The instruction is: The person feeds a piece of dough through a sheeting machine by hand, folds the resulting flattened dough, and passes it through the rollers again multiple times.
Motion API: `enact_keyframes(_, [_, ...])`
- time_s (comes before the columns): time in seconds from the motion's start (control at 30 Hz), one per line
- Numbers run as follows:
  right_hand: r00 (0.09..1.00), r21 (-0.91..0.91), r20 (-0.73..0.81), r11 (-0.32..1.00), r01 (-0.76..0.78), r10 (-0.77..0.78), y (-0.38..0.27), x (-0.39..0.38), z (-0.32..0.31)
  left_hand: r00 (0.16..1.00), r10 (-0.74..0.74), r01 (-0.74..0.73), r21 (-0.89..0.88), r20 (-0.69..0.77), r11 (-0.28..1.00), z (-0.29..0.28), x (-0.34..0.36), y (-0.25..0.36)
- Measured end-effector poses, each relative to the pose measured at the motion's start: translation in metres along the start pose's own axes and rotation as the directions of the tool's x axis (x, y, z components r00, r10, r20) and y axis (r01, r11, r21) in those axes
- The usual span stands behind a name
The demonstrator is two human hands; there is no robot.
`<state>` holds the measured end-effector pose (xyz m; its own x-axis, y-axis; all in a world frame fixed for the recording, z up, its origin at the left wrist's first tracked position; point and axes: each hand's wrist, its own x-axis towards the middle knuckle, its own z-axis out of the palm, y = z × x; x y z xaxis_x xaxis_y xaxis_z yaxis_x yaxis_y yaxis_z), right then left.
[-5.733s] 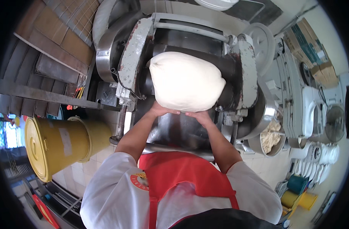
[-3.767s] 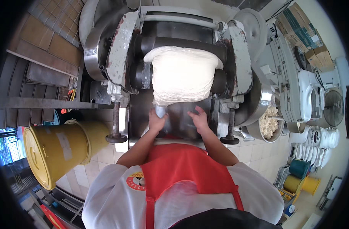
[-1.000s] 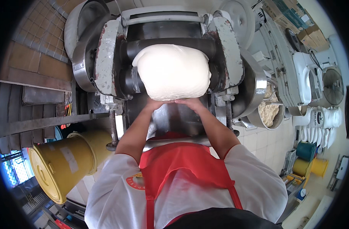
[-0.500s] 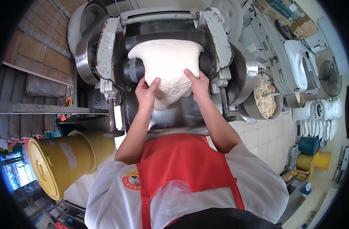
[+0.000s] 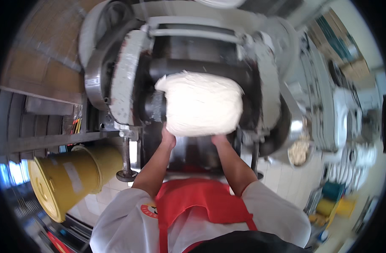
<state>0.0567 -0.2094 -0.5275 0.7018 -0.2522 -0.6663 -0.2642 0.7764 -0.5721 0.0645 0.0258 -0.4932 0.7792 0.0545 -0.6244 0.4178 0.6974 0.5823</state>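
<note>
Half a second ago our hands gripped the dough's sides; now our left hand [image 5: 168, 138] and right hand [image 5: 218, 140] prop the dough [image 5: 200, 102] from underneath against the roller machine [image 5: 129, 80], fingers seemingly spread, mostly hidden.

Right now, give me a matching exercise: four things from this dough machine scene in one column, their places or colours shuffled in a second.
Things:
1. dough mass
2. bucket
3. apron
4. left hand

Descriptions:
A. yellow, lying on its side at the person's left
B. red, worn over a white shirt
C. white, resting in the dark machine
D. under the dough's lower left edge

Pairs: 1-C, 2-A, 3-B, 4-D
</note>
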Motion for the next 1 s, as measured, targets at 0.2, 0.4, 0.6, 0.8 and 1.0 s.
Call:
enact_keyframes(0.2, [0.984,0.16,0.084,0.972,-0.171,0.159,-0.015,0.073,0.021,0.997,0.044,-0.044,0.003,0.069,0.999,-0.021,0.138,0.021])
enact_keyframes(0.4, [0.971,-0.024,-0.015,0.971,-0.237,0.237,-0.017,0.088,0.002,0.98,0.169,-0.044,0.705,-0.108,0.708,-0.024,0.142,0.01])
enact_keyframes(0.6, [0.96,-0.208,-0.046,0.937,-0.28,0.277,-0.032,0.055,-0.029,0.989,0.135,0.038,0.978,-0.067,0.206,-0.028,0.101,0.011])
enact_keyframes(0.8, [0.942,-0.444,-0.031,0.839,-0.313,0.335,-0.039,-0.034,-0.039,0.991,-0.102,0.092,0.993,-0.084,0.08,-0.099,0.027,-0.014])
enact_keyframes(1.0, [0.947,-0.66,0.042,0.72,-0.213,0.318,-0.035,-0.122,-0.024,0.987,0.037,0.11,0.824,-0.157,0.557,-0.083,-0.096,0.008])
